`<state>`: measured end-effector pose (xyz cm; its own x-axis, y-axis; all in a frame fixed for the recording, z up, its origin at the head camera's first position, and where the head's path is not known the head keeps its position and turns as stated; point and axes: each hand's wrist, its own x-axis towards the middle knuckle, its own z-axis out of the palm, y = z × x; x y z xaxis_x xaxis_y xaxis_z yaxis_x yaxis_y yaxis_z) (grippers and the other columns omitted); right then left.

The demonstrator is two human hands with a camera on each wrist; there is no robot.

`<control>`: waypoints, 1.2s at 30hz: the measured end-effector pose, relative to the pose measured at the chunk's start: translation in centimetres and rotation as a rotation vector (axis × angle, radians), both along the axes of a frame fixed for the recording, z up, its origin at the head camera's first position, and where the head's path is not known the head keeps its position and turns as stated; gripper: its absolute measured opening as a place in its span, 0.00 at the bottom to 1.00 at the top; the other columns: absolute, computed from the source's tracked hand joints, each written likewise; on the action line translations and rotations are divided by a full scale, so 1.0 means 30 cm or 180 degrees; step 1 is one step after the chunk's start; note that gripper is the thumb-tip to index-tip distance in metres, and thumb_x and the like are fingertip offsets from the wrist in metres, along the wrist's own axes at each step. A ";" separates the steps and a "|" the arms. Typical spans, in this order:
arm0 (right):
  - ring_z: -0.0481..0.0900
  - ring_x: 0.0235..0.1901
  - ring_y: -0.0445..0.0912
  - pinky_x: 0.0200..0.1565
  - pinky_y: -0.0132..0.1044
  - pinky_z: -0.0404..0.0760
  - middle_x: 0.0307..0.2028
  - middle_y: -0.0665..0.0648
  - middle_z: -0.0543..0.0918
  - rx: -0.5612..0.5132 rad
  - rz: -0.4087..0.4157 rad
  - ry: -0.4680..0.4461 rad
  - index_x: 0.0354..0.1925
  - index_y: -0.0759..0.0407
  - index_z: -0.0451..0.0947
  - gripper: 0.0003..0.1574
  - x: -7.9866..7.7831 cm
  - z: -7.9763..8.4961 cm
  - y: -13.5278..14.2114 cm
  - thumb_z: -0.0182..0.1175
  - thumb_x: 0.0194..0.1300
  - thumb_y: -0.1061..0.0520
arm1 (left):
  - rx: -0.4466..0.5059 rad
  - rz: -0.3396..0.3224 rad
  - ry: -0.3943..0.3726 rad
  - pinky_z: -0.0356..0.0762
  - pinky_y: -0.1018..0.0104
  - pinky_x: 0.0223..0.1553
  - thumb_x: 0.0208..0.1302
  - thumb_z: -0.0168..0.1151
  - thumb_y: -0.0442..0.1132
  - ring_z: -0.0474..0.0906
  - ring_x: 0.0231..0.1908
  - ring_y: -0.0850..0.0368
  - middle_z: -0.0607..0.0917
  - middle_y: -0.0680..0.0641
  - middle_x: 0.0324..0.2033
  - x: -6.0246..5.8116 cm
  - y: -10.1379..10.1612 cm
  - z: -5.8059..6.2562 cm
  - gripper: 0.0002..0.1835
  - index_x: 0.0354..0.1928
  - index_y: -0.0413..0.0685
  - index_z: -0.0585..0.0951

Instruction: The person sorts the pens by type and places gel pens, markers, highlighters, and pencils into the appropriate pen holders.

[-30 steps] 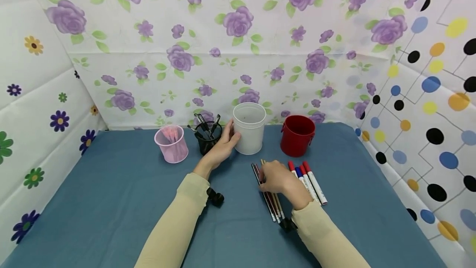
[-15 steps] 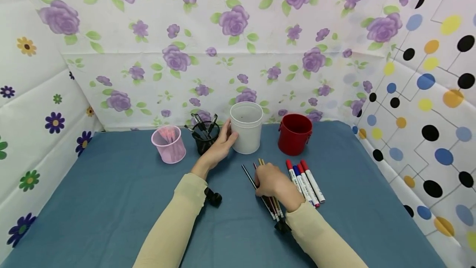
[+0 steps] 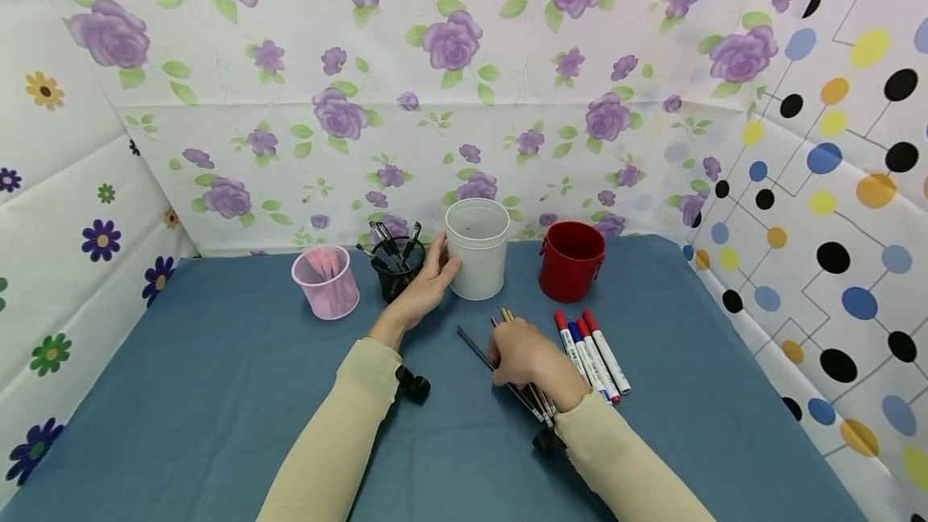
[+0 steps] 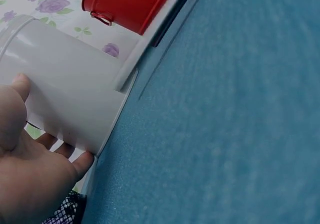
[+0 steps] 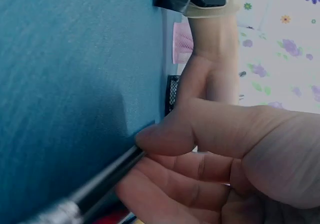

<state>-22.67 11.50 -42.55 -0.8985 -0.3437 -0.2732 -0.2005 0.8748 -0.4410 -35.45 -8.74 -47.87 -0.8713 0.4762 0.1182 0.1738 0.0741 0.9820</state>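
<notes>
Left hand (image 3: 420,294): grip spread wide, thumb and fingers against the upright white cup (image 3: 480,260), presumably steadying it; forearm extended forward.
Dark pencil (image 3: 474,347): slanted across the counter (image 3: 217,393), near the cup.
Right hand (image 3: 528,351): lowered, back upward, pinching that pencil, apparently suiting its slim shaft.
Markers (image 3: 595,357): side by side, seemingly keeping like with like.

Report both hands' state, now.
Left hand: holding the white cup, thumb on one side, fingers on the other.
Right hand: pinching a dark pencil between thumb and fingers.
</notes>
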 end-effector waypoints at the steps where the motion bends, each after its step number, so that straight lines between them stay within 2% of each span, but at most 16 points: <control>1: 0.82 0.17 0.45 0.25 0.37 0.83 0.27 0.54 0.80 -0.0037 0.0026 -0.0020 0.37 0.60 0.84 0.10 -0.001 0.002 0.004 0.77 0.60 0.64 | 0.0005 -0.0003 0.0001 0.44 0.46 0.82 0.86 0.43 0.58 0.36 0.85 0.49 0.38 0.48 0.86 -0.001 0.000 -0.001 0.41 0.86 0.68 0.32; 8: 0.86 0.20 0.49 0.27 0.38 0.84 0.24 0.53 0.82 -0.0477 0.0189 -0.0156 0.37 0.59 0.80 0.10 -0.021 0.028 0.053 0.74 0.63 0.66 | 0.0032 0.0015 0.0032 0.45 0.46 0.82 0.86 0.43 0.57 0.39 0.84 0.50 0.41 0.48 0.85 -0.007 0.003 -0.006 0.40 0.86 0.66 0.34; 11: 0.87 0.21 0.51 0.29 0.39 0.87 0.25 0.55 0.82 -0.0742 0.0255 -0.0220 0.39 0.60 0.79 0.10 -0.036 0.041 0.084 0.70 0.64 0.68 | 0.0043 0.0019 0.0042 0.45 0.45 0.82 0.86 0.43 0.57 0.40 0.84 0.50 0.42 0.48 0.85 -0.008 0.003 -0.007 0.40 0.86 0.66 0.34; 18: 0.89 0.26 0.51 0.35 0.40 0.89 0.31 0.55 0.84 -0.1112 0.0406 -0.0227 0.47 0.62 0.79 0.11 -0.072 0.072 0.164 0.67 0.67 0.66 | 0.0037 0.0010 0.0056 0.45 0.44 0.82 0.86 0.43 0.56 0.40 0.84 0.49 0.42 0.48 0.85 -0.007 0.005 -0.006 0.40 0.86 0.67 0.34; 26: 0.89 0.32 0.52 0.40 0.43 0.91 0.37 0.58 0.86 -0.1653 0.0186 -0.0012 0.49 0.62 0.80 0.13 -0.101 0.094 0.229 0.70 0.69 0.65 | 0.0033 0.0007 0.0043 0.45 0.44 0.82 0.86 0.43 0.58 0.40 0.84 0.49 0.41 0.48 0.85 -0.009 0.000 -0.003 0.40 0.86 0.68 0.34; 31: 0.89 0.35 0.55 0.41 0.44 0.91 0.39 0.59 0.86 -0.1837 0.0063 0.0268 0.51 0.64 0.79 0.15 -0.108 0.103 0.246 0.71 0.70 0.63 | 0.0036 0.0021 0.0030 0.45 0.44 0.82 0.86 0.44 0.58 0.40 0.84 0.49 0.41 0.47 0.85 -0.008 -0.001 -0.004 0.41 0.86 0.68 0.34; 36: 0.89 0.37 0.52 0.43 0.44 0.91 0.41 0.60 0.86 -0.1997 -0.0116 0.0494 0.55 0.65 0.78 0.17 -0.110 0.116 0.261 0.70 0.72 0.63 | 0.0015 0.0012 -0.0004 0.46 0.45 0.82 0.85 0.44 0.59 0.41 0.84 0.50 0.42 0.49 0.85 -0.008 0.004 -0.004 0.41 0.86 0.69 0.34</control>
<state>-25.98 19.34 -39.07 -0.9255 -0.3644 0.1036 -0.2781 0.4676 -0.8391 -35.68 -8.62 -47.99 -0.8733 0.4723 0.1194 0.1723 0.0703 0.9825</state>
